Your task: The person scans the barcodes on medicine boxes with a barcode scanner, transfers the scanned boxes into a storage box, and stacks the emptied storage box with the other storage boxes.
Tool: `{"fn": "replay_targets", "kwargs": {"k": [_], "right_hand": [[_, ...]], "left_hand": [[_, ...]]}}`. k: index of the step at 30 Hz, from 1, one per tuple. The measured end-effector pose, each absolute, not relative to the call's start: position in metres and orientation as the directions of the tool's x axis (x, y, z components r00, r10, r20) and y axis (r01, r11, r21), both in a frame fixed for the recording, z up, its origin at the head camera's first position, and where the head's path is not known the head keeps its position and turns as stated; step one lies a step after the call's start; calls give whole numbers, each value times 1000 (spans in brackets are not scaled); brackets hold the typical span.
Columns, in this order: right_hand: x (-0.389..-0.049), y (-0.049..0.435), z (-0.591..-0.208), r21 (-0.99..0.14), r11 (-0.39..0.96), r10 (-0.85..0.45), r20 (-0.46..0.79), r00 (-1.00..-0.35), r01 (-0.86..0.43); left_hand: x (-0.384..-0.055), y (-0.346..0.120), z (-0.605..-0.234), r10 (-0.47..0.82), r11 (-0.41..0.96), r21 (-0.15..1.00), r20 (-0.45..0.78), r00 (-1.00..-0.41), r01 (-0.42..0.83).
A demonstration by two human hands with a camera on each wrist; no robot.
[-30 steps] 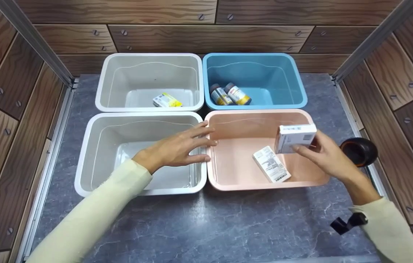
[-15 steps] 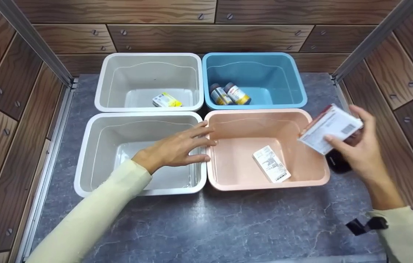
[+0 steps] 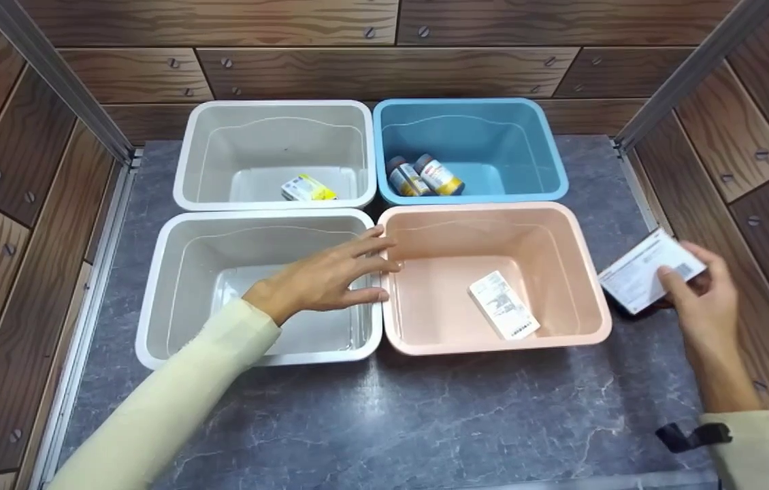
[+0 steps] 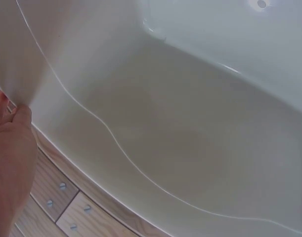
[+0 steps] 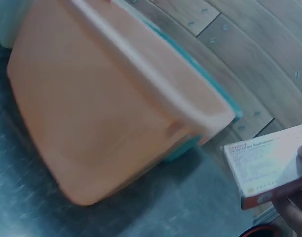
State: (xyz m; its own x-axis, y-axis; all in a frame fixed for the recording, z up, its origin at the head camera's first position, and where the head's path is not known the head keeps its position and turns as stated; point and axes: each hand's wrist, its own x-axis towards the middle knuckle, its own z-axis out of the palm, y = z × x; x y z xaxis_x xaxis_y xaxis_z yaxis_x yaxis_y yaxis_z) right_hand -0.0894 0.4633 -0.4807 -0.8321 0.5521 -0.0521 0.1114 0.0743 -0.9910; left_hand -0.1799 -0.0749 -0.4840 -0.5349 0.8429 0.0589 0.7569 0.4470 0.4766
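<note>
Near the worktop's point(image 3: 480, 422) right edge, the right hand point(image 3: 706, 303) pinched a box point(image 3: 644, 272), apparently a carrying step needing steadiness, the left hand point(image 3: 320, 279) spread over the pink tub's point(image 3: 493, 347) left rim.

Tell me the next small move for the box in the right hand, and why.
Perhaps ease the box toward the black orange-rimmed object: the right hand grips the box outside the pink bin, and the right wrist view shows that object close by.
</note>
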Motion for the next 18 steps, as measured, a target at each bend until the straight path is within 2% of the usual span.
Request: {"fn": "replay_targets", "kwargs": {"k": [5, 9, 13, 18], "right_hand": [[-81, 462, -510, -984, -11, 544, -154, -824, 177], [-71, 462, -532, -967, -162, 473, -252, -844, 198], [-67, 463, -544, -927, -307, 436, -337, -835, 214], [-66, 465, -553, -881, -406, 403, -411, -818, 243]], "left_hand": [[-180, -75, -484, 841, 447, 482, 62, -538, 753], [-180, -75, -484, 842, 445, 485, 58, -536, 752], [-180, -74, -483, 843, 450, 484, 47, -536, 750], [-180, -75, -483, 843, 447, 484, 52, -535, 752]]}}
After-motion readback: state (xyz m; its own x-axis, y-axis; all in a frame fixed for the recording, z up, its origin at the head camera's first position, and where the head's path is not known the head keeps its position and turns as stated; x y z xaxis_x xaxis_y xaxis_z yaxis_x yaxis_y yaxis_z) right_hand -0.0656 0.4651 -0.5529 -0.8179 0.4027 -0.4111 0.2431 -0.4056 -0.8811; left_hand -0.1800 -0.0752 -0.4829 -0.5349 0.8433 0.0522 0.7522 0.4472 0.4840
